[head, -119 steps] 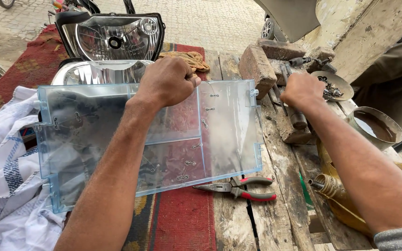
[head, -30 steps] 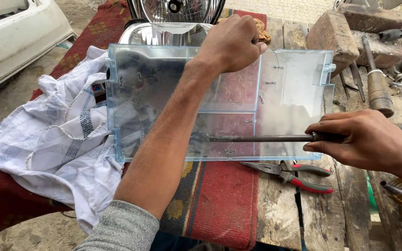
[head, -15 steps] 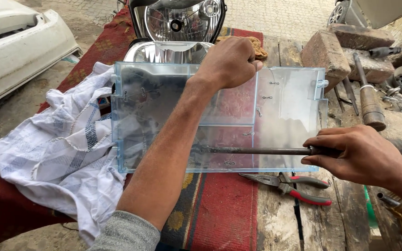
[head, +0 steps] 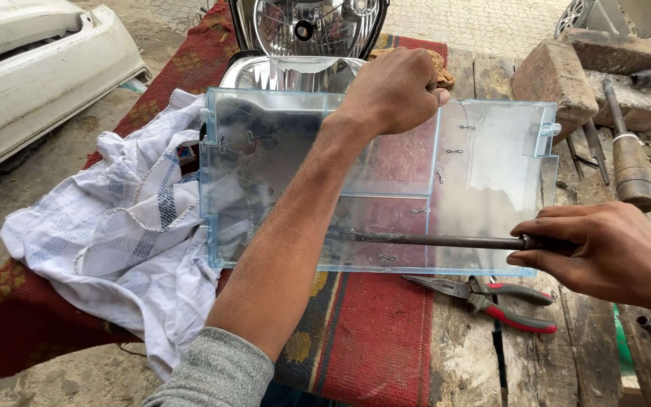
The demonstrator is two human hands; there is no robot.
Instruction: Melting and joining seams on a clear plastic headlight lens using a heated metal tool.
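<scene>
A clear, blue-tinted plastic tray [head: 484, 181] lies flat on a wooden bench over a red patterned cloth [head: 374, 343]. Small wire staples run along cracks in its surface. My left hand [head: 395, 89] is closed over the tray's far edge, pressing it down. My right hand [head: 604, 249] grips the handle end of a long dark metal rod [head: 431, 240]. The rod lies across the tray's near part, its tip pointing left under my left forearm. Red-handled pliers [head: 491, 295] rest just below the tray's near edge.
A headlight unit [head: 307, 30] stands behind the tray. A white and blue checked cloth [head: 114, 234] is heaped at left. Bricks [head: 555, 75], a wooden-handled tool [head: 631, 169] and metal parts sit at the right. A white vehicle panel [head: 32, 68] lies on the ground.
Four seconds ago my right hand was among the tools at the far right. It now holds the rod across the tray. In the last second the hands have hardly moved.
</scene>
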